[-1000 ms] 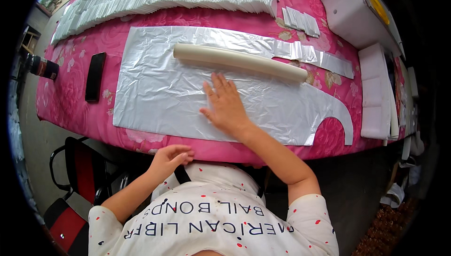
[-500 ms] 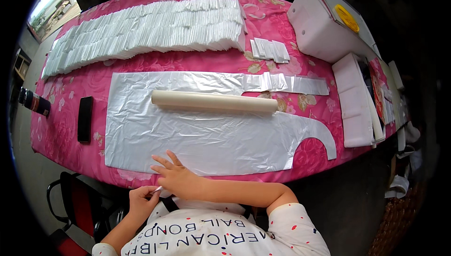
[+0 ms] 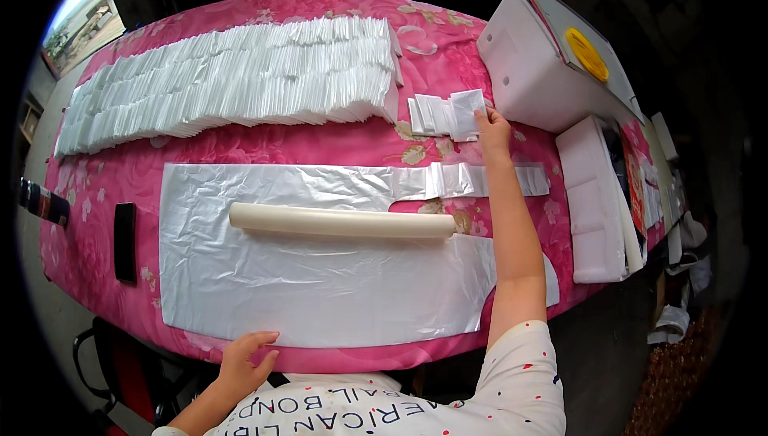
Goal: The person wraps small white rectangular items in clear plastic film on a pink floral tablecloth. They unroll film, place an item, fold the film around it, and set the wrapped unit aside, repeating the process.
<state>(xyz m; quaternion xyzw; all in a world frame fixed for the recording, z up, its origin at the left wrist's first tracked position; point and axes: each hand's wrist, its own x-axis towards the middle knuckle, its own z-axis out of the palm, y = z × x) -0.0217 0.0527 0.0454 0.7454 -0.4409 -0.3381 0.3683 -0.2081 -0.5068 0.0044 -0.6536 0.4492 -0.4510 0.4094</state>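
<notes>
– Pinching what, at far right?
– Pinching 1 folded packet [image 3: 468, 114] in the right hand [image 3: 494, 127], just left of the fingers, long axis near-to-far.
– With the left hand [image 3: 243, 362]?
– Holding nothing visible, with fingers spread.

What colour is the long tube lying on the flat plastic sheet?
The tube is plain cream; it shows best in the head view.

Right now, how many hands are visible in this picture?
2: the right hand, holding a folded white packet beyond the silvery sheet; the left hand, at the near edge of the pink tablecloth. No others are visible.
</notes>
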